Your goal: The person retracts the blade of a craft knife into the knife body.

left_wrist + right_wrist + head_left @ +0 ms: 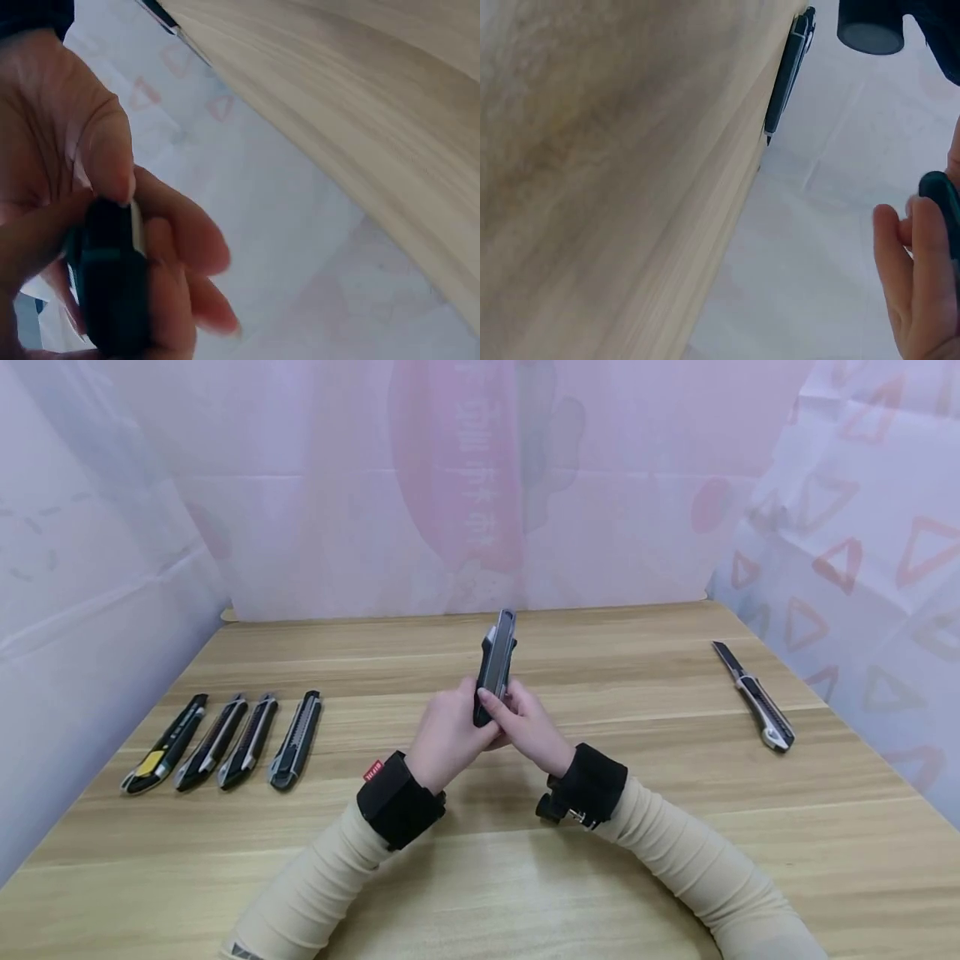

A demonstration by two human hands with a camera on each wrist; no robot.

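Both hands meet over the middle of the table around one grey and black utility knife, held with its far end pointing up and away. My left hand grips its lower end. From the other side my right hand pinches the same knife, the thumb lying along its face. No blade shows beyond the upper end. In the left wrist view the knife's dark butt sits among fingers. The right wrist view catches only a dark edge of the knife beside fingers.
Several utility knives lie side by side at the left of the wooden table, one with a yellow patch. Another utility knife, blade out, lies at the right. Printed sheets enclose the back and sides.
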